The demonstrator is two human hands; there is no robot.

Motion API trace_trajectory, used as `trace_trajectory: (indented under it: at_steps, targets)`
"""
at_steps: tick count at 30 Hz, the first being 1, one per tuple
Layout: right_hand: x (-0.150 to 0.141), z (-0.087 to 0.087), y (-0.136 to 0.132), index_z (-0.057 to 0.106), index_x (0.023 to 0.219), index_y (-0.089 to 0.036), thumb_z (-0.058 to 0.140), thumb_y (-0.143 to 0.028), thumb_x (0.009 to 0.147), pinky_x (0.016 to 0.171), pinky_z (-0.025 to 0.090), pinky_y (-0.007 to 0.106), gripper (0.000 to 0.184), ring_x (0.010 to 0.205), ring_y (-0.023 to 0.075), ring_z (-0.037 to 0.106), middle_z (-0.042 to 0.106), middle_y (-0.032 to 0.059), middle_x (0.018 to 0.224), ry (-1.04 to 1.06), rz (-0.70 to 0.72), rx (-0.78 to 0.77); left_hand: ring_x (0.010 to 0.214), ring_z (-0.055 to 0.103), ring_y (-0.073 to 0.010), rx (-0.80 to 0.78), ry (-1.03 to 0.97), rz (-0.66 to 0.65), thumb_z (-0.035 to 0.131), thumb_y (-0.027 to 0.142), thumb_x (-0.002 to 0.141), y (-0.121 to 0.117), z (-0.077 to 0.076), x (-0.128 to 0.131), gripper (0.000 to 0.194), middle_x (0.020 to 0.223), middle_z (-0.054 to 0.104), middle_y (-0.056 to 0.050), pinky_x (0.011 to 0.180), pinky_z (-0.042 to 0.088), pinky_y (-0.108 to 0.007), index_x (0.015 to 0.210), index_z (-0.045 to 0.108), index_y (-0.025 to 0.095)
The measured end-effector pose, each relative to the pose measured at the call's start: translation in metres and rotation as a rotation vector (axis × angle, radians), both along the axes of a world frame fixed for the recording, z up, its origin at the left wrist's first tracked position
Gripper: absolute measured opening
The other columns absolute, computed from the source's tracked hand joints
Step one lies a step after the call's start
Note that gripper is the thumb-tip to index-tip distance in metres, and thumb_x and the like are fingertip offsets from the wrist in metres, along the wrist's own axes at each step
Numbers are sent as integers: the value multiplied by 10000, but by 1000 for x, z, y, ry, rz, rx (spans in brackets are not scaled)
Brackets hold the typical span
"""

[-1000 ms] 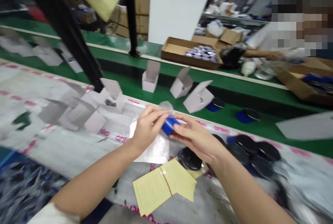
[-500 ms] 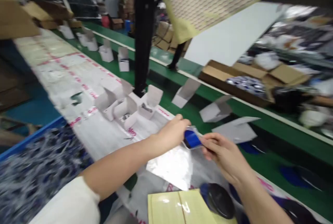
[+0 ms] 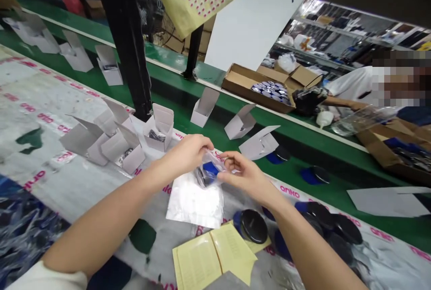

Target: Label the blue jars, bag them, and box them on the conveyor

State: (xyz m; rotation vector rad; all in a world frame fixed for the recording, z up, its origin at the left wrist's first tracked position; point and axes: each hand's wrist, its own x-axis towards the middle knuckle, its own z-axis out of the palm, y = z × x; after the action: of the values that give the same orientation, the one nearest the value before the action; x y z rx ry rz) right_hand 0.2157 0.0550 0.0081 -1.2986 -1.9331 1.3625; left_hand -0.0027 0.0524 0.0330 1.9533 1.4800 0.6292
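- Left hand (image 3: 186, 153), right hand (image 3: 244, 174): fingers (image 3: 229, 160) clamped on clear plastic bag (image 3: 215, 160) around blue jar (image 3: 208, 169), center
- White carton (image 3: 160, 121), left of center: dark item (image 3: 156, 136) inside
- Cardboard tray (image 3: 235, 79), upper right: silver-blue tins (image 3: 269, 92)

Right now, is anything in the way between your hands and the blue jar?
Only the clear plastic bag around the blue jar. The left hand and right hand hold it from both sides, so the thin plastic lies between the fingers and the jar.
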Motion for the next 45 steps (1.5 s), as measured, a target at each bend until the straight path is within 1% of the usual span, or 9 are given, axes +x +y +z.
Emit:
trace_trajectory:
  at_steps: [4, 9, 14, 22, 27, 32, 35, 39, 45]
  targets:
    - [-12, -8, -1, 492, 1463, -278, 938, -404, 615, 1056, 454, 500, 966, 1296, 352, 546, 566, 133, 1448, -162, 221, 115, 957, 726, -226, 49, -107, 13, 513, 63, 874, -6, -2, -5, 312, 1040, 787, -39, 883, 579, -368, 981, 766, 211]
    - [-28, -7, -7, 642, 1234, -238, 826, -367, 762, 930, 489, 519, 523, 1110, 363, 608, 686, 119, 1178, -384, 257, 221, 1015, 708, -208, 88, -280, 26, 623, 242, 919, -28, -19, -20, 441, 1314, 687, -68, 806, 603, -316, 1358, 631, 287]
    - [-27, -1, -3, 666, 1190, -249, 845, -427, 752, 933, 495, 501, 505, 1064, 332, 628, 707, 95, 1175, -225, 204, 151, 1347, 584, -348, -40, -287, 58, 899, 297, 697, -51, -48, -26, 967, 1521, 567, -117, 1028, 562, -448, 1546, 437, 331]
    - [-11, 12, 0, 688, 1246, -277, 944, -527, 612, 1053, 477, 498, 729, 1207, 324, 640, 695, 89, 1296, 349, 132, -304, 1328, 600, -292, 86, -519, 123, 852, 292, 775, -68, -38, -1, 941, 1445, 626, -47, 1118, 509, -483, 1565, 357, 419]
    - [-17, 38, 19, 727, 1172, -275, 867, -541, 726, 978, 507, 445, 538, 1090, 289, 673, 733, 67, 1181, 141, 160, -133, 1435, 511, -294, 140, -447, 146, 731, 309, 879, -71, -38, -5, 833, 1570, 512, -79, 1191, 441, -503, 1587, 297, 374]
    - [-56, 61, 93, 646, 1163, -224, 785, -551, 778, 851, 517, 434, 524, 926, 296, 679, 733, 69, 1022, -161, -19, 368, 1615, 160, -327, 134, -404, 332, 614, 285, 939, -14, -41, 10, 745, 1734, 158, -167, 1257, 304, -531, 1593, 259, 259]
    - [-87, 52, 141, 527, 1318, -193, 750, -474, 820, 885, 514, 455, 614, 1038, 337, 670, 703, 134, 1186, -279, -113, 700, 1630, 21, -317, 150, -443, 644, 686, 195, 873, 49, -45, 27, 901, 1736, 38, -229, 1280, 243, -471, 1606, 161, 200]
    - [-113, 25, 173, 574, 1280, -163, 769, -272, 815, 1004, 489, 510, 517, 1191, 373, 621, 681, 188, 1264, -392, -22, 803, 1593, 232, -352, 25, -429, 918, 758, 186, 824, 109, -58, 33, 981, 1649, 278, -311, 1268, 254, -464, 1588, 150, 101]
    - [-117, 6, 171, 640, 1280, -187, 655, -366, 989, 966, 567, 481, 342, 1135, 254, 659, 647, 112, 1325, -563, 86, 915, 1461, 488, -277, 19, -400, 904, 543, 73, 904, 121, -80, 25, 579, 1504, 534, -217, 1213, 354, -389, 1468, 423, 132]
